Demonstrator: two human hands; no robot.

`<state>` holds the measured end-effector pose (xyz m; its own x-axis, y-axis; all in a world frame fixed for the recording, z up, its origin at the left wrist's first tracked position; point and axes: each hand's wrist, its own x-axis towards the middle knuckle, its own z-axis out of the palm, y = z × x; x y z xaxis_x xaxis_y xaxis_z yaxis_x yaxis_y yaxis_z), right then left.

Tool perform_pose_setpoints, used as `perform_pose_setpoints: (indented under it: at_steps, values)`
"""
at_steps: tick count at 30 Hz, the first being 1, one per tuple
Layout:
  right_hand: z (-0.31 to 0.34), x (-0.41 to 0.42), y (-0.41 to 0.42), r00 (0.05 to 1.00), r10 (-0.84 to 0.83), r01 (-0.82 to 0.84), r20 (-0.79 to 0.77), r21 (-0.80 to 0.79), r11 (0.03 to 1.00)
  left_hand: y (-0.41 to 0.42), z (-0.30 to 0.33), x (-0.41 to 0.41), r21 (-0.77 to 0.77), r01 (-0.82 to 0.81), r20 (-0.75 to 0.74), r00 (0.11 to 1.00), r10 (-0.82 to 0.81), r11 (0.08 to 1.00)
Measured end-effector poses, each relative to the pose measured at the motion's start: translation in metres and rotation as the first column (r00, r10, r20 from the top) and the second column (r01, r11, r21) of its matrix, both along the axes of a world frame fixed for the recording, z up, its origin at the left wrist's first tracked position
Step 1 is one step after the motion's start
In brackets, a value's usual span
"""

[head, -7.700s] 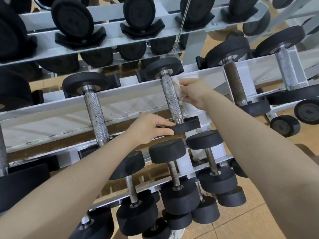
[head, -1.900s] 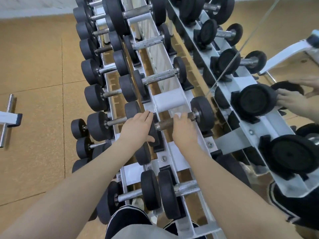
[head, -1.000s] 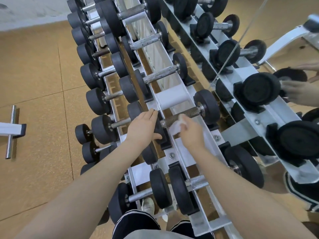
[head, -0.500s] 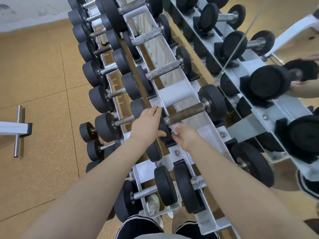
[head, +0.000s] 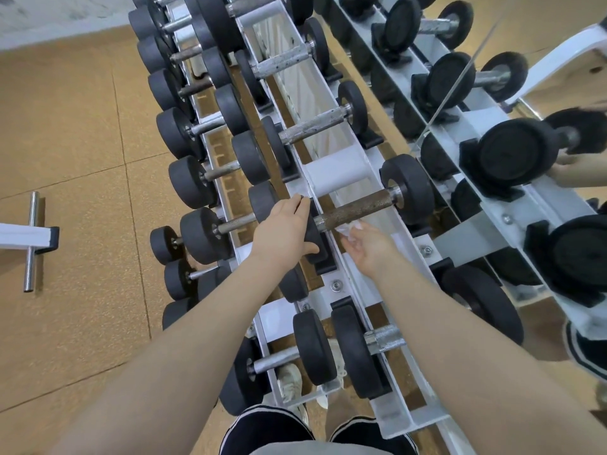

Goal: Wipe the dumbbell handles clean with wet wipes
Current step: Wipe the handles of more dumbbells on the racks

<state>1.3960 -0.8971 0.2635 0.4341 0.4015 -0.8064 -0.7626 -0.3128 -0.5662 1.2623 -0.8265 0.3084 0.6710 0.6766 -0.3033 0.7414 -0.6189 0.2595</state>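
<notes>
A dumbbell with a dark, rusty knurled handle (head: 358, 210) lies across the top tier of the white rack (head: 331, 177). My left hand (head: 282, 229) grips its near black head (head: 310, 234), fingers over the top and thumb underneath. My right hand (head: 369, 246) sits just below the handle's near end and pinches a crumpled white wet wipe (head: 349, 229) that touches the underside of the handle. The far head (head: 409, 188) rests in its cradle.
More dumbbells fill the rack's tiers, with a silver-handled one (head: 313, 126) beyond and another (head: 382, 339) nearer me. A mirror on the right reflects the rack and a person's hands (head: 571, 165). A bench foot (head: 31, 238) stands on the tan floor at left.
My right hand with the wipe has slid down the handle toward its near end and dropped below it. My left hand stays on the near head. The view shifted slightly.
</notes>
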Motion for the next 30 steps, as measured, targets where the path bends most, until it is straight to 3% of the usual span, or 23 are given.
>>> perform_pose_setpoints:
  at_steps: [3,5,6,7,9,11,13,14,17,20,24,26,30]
  values:
    - [0.004,-0.015,-0.009,0.978,0.19,-0.191,0.091,0.005,0.982,0.0,-0.001,-0.001,-0.006,-0.004,0.008,1.0,0.005,1.0]
    - [0.008,-0.011,-0.016,0.874,0.323,-0.319,0.362,-0.072,0.945,-0.001,0.0,-0.002,-0.01,-0.006,0.01,1.0,0.006,1.0]
    - [0.012,-0.006,-0.018,0.766,0.351,-0.344,0.539,-0.118,0.932,-0.001,0.0,-0.002,-0.012,-0.006,0.014,1.0,0.006,1.0]
    - [0.02,-0.001,-0.018,0.592,0.367,-0.35,0.717,-0.182,0.919,-0.001,0.0,-0.002,-0.013,-0.006,0.016,1.0,0.006,1.0]
    - [0.03,0.014,-0.013,0.112,0.413,-0.337,0.904,-0.356,0.872,0.0,0.0,-0.002,-0.015,-0.004,0.016,1.0,0.004,1.0]
    - [0.028,0.026,-0.002,-0.274,0.568,-0.283,0.776,-0.63,0.724,0.0,0.0,-0.001,-0.019,-0.01,0.015,1.0,0.01,1.0]
    - [0.019,0.029,0.003,-0.454,0.672,-0.237,0.585,-0.807,0.541,0.0,0.0,-0.001,-0.02,-0.012,0.016,1.0,0.013,1.0]
    - [0.014,0.028,0.003,-0.5,0.664,-0.26,0.556,-0.828,0.498,0.0,-0.001,-0.001,-0.021,-0.014,0.016,1.0,0.014,1.0]
    - [0.006,0.018,0.011,-0.559,0.522,-0.407,0.644,-0.762,0.504,0.0,-0.002,-0.001,-0.016,-0.015,0.02,1.0,0.015,1.0]
    - [0.013,0.002,0.025,-0.622,0.554,-0.479,0.553,-0.829,0.288,0.0,-0.004,-0.001,-0.014,-0.006,0.033,0.999,0.007,1.0]
    - [0.019,0.001,0.034,-0.702,0.521,-0.418,0.485,-0.873,0.25,0.001,-0.004,-0.002,-0.014,-0.005,0.044,0.999,0.006,1.0]
    - [0.025,0.018,0.032,-0.741,0.542,-0.307,0.397,-0.917,0.253,0.001,-0.003,-0.003,-0.014,0.002,0.047,0.999,-0.001,1.0]
    - [0.03,0.047,0.025,-0.712,0.652,-0.076,0.26,-0.952,0.298,0.006,-0.003,-0.003,-0.005,0.03,0.036,0.999,-0.029,1.0]
